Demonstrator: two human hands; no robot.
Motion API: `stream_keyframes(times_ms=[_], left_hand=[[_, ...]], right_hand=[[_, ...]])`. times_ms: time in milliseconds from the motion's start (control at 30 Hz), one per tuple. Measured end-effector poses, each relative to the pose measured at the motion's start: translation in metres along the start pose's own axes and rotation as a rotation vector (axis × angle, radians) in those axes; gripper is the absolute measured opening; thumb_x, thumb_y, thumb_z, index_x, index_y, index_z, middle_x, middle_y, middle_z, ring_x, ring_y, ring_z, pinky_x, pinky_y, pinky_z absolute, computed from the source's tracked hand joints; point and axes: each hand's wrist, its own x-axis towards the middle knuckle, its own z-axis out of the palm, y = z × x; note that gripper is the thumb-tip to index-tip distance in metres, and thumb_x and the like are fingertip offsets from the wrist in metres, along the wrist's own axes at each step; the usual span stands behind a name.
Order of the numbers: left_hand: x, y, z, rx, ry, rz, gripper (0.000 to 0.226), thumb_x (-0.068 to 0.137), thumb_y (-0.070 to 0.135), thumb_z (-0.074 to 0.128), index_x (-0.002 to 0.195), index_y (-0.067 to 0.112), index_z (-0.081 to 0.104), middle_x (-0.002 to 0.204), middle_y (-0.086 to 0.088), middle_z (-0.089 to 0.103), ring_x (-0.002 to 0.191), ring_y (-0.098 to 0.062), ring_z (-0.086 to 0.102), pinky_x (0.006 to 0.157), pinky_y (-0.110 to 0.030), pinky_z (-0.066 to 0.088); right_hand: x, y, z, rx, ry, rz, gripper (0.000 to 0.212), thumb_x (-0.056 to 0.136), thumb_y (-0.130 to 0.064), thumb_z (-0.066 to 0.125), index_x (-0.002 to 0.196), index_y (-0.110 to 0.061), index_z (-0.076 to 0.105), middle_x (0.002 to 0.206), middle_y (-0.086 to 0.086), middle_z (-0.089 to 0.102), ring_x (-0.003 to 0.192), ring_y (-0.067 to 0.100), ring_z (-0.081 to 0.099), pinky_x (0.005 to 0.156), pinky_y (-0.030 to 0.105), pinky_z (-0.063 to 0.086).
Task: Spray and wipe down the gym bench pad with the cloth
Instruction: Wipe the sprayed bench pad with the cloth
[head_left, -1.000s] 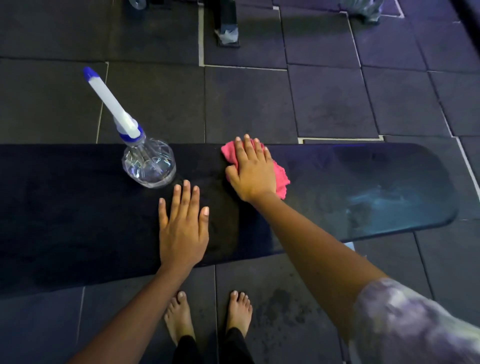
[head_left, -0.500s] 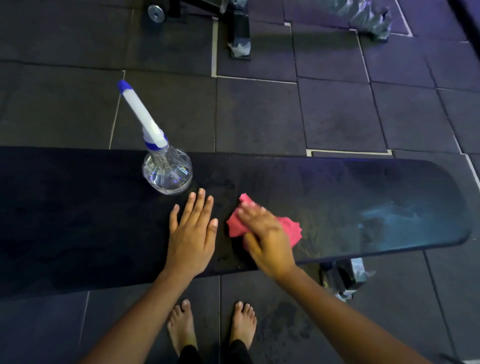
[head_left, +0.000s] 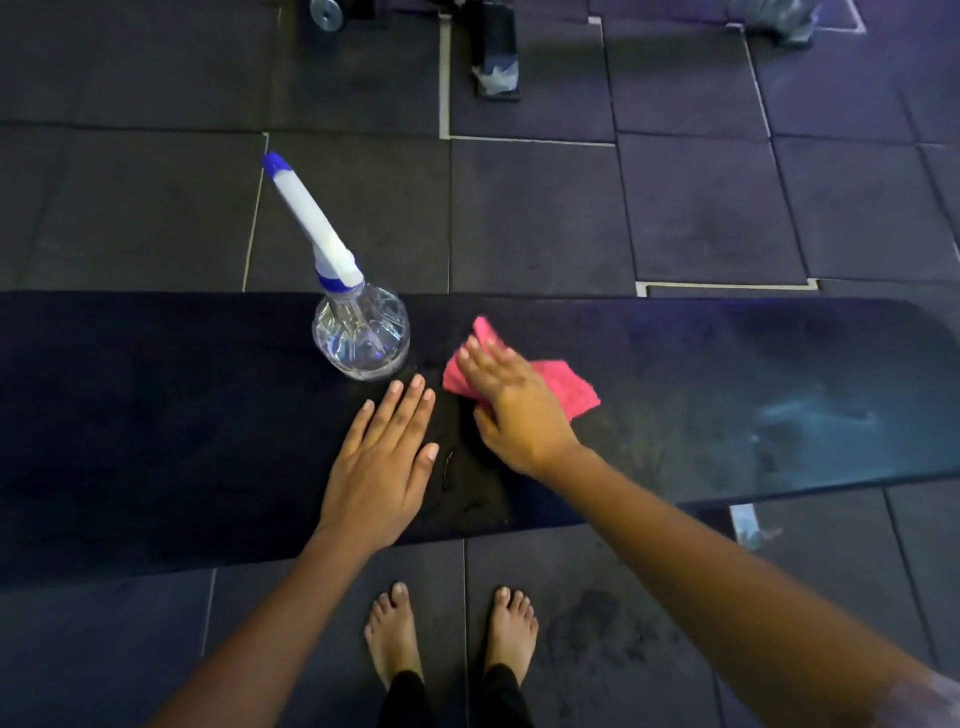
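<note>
The long black bench pad (head_left: 156, 426) runs across the view from left to right. A pink cloth (head_left: 558, 387) lies on its middle, pressed flat under my right hand (head_left: 511, 410). My left hand (head_left: 382, 462) rests palm down on the pad just left of it, fingers spread, holding nothing. A clear spray bottle (head_left: 361, 338) with a white and blue nozzle stands upright on the pad's far edge, just beyond my left fingertips. The right part of the pad shows a wet sheen.
Dark rubber floor tiles (head_left: 535, 208) surround the bench. Legs of other gym equipment (head_left: 496, 52) stand at the far side. My bare feet (head_left: 452, 629) are on the floor at the near edge. A bench support (head_left: 748, 525) shows under the pad at right.
My right hand has slid the pink cloth from the pad's far edge toward the near edge, then back up toward the middle. My left hand and the bottle have stayed in place.
</note>
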Motion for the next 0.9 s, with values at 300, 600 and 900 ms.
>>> stream_keyframes(times_ms=[300,600,900], left_hand=[[-0.001,-0.003,0.006,-0.025,0.019,-0.001,0.055,0.1,0.037,0.023,0.15,0.015,0.027,0.159,0.001,0.02,0.147,-0.013,0.012,0.12,-0.038,0.012],[-0.002,-0.001,0.006,-0.087,0.07,-0.004,0.052,0.1,0.035,0.024,0.148,0.014,0.033,0.157,0.001,0.025,0.147,-0.013,0.015,0.12,-0.037,0.013],[-0.002,0.0,0.002,-0.127,0.079,0.013,0.052,0.099,0.033,0.025,0.145,0.011,0.038,0.155,-0.002,0.03,0.146,-0.016,0.021,0.119,-0.039,0.016]], right_hand=[[-0.101,-0.019,0.005,0.19,-0.072,-0.078,0.06,0.074,0.006,0.059,0.133,-0.005,0.057,0.143,0.009,0.05,0.138,0.027,0.042,0.111,0.048,0.038],[0.048,-0.005,-0.019,0.361,0.266,0.328,0.062,0.091,-0.002,0.048,0.149,-0.006,0.028,0.157,0.013,0.03,0.145,0.026,0.027,0.12,0.035,0.02],[-0.017,-0.02,0.008,0.173,-0.079,-0.048,0.074,0.069,0.004,0.056,0.142,-0.005,0.045,0.153,0.015,0.035,0.147,0.026,0.022,0.123,0.038,0.012]])
